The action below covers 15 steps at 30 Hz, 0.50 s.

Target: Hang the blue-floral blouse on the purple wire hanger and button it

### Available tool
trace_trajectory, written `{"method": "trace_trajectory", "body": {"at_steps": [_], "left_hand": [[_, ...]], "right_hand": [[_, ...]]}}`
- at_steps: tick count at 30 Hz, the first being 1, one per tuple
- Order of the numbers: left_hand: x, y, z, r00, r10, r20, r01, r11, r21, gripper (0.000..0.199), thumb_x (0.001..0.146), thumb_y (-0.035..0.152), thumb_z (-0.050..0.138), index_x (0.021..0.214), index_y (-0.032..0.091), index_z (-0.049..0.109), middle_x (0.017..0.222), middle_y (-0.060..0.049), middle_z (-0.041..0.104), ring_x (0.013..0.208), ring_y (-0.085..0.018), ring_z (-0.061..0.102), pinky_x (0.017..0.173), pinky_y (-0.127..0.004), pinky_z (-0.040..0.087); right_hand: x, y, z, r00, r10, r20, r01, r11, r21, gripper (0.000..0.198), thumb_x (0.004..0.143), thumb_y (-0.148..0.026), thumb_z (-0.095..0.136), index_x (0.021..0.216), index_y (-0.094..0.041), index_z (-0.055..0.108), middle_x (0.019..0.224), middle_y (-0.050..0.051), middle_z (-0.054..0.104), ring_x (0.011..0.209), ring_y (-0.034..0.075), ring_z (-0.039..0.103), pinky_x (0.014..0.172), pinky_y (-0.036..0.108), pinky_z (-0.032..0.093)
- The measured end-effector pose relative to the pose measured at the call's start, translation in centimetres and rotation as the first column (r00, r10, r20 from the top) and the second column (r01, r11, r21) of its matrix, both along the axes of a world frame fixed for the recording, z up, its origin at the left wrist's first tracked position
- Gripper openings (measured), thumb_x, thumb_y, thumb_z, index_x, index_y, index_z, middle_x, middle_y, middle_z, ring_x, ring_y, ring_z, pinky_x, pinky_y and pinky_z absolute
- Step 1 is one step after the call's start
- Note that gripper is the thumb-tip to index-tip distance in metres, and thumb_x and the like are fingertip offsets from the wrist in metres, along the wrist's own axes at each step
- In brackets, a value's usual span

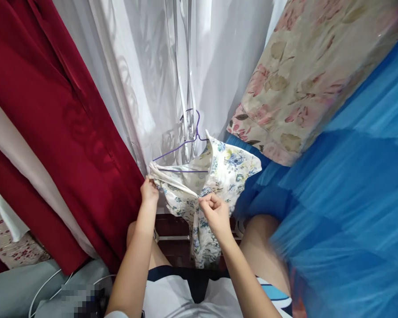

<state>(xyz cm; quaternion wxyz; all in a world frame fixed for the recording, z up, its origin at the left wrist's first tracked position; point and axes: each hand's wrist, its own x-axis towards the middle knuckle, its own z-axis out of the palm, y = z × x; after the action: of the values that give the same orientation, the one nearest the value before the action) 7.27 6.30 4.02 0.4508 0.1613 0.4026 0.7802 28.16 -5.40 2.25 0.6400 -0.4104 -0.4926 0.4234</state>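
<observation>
The floral garment [234,161] hides one side of the purple hanger [172,151]. A pixelated patch [81,298] masks whatever lies near seven o'clock. Blue tulle [331,238] at four blurs; red fabric [40,88] at ten is cut off.

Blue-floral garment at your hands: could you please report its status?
Left hand gripping blue-floral garment at one edge; right hand pinching opening's edge. Purple hanger inside opening. White straps hanging by its hook.
</observation>
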Motion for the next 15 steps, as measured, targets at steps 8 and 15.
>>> {"method": "trace_trajectory", "body": {"at_steps": [8,15], "left_hand": [[9.5,-5.9,-6.9,0.969,-0.237,-0.074,0.242,0.968,0.068,0.032,0.080,0.045,0.069,0.083,0.015,0.059,0.082,-0.004,0.063,0.078,-0.015,0.062,0.079,-0.027,0.048],[14.4,-9.5,-2.2,0.758,-0.367,-0.539,0.536,0.821,0.195,0.038,0.089,0.054,0.058,0.086,0.017,0.065,0.082,-0.003,0.061,0.081,-0.016,0.056,0.078,-0.023,0.043]], "right_hand": [[4.8,-0.5,-5.6,0.938,-0.325,-0.118,0.314,0.944,-0.104,0.032,0.081,-0.043,0.066,0.065,-0.021,0.050,0.051,-0.005,0.040,0.046,0.010,0.030,0.044,0.026,0.023],[10.5,1.7,-10.0,0.807,-0.525,-0.272,0.455,0.845,-0.282,0.032,0.072,-0.045,0.071,0.069,-0.019,0.053,0.054,-0.006,0.045,0.044,0.010,0.036,0.041,0.023,0.025]]}}
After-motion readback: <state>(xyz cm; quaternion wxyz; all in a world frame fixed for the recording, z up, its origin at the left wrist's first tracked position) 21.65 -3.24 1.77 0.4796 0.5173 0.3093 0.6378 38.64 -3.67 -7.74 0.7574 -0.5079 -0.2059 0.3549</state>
